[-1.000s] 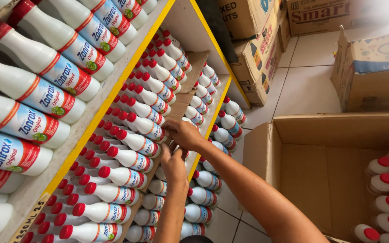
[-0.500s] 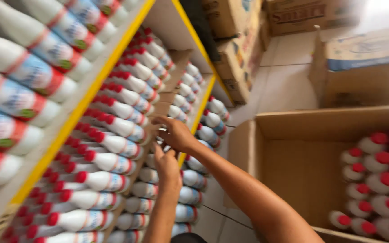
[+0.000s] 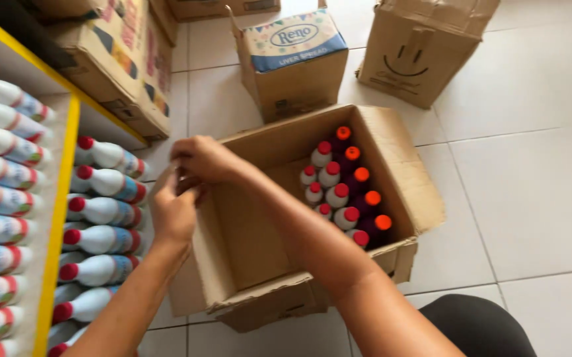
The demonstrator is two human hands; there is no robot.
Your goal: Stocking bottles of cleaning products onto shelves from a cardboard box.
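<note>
My left hand point(image 3: 173, 213) and my right hand point(image 3: 201, 158) meet fingertip to fingertip above the left edge of an open cardboard box point(image 3: 253, 231) on the floor. Neither hand holds anything, and the fingers are loosely curled. The box's right side holds several white bottles with red caps point(image 3: 329, 177) and dark bottles with orange caps point(image 3: 364, 177), all standing upright. Its left half is bare cardboard. To the left of my hands, white red-capped bottles point(image 3: 104, 211) lie on their sides on a low shelf.
A yellow-edged shelf point(image 3: 58, 218) stacked with lying bottles fills the left side. Closed cardboard boxes stand behind: one with a blue band point(image 3: 296, 59), a plain one point(image 3: 424, 46), and a stack beside the shelf point(image 3: 117, 66). White floor tiles point(image 3: 530, 185) stretch right; my dark-clothed knee point(image 3: 477, 327) shows below.
My hands have left the bottle rows on the shelf and come back over the box's left edge. The view has swung right and down from the shelf to the box.
</note>
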